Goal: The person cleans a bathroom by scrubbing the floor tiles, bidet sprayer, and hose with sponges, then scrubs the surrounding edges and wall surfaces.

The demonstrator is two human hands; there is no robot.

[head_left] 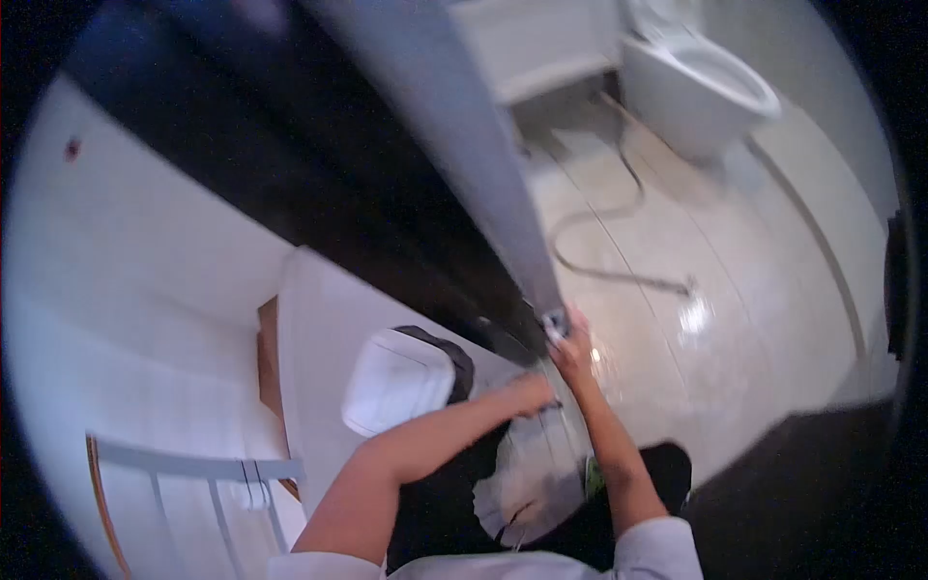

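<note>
A tall door (pixel 387 184) with a dark face and a grey edge slants down from the top of the view. My right hand (pixel 574 346) is closed around the lower part of its edge, next to a small metal fitting (pixel 554 324). Just below and to the left, my left hand (pixel 530 394) is curled near the door's dark side. A small dark thing (pixel 553 406) shows at its fingers, too blurred to name. Between my knees lies a pale, wavy-edged thing (pixel 522 483), its kind unclear.
A white bin (pixel 396 382) with a black bag stands left of my hands. Beyond the door, a hose (pixel 599 274) snakes across the shiny tiled floor (pixel 677 387). A white toilet (pixel 701 92) is at the upper right. A pale rack (pixel 193 474) stands lower left.
</note>
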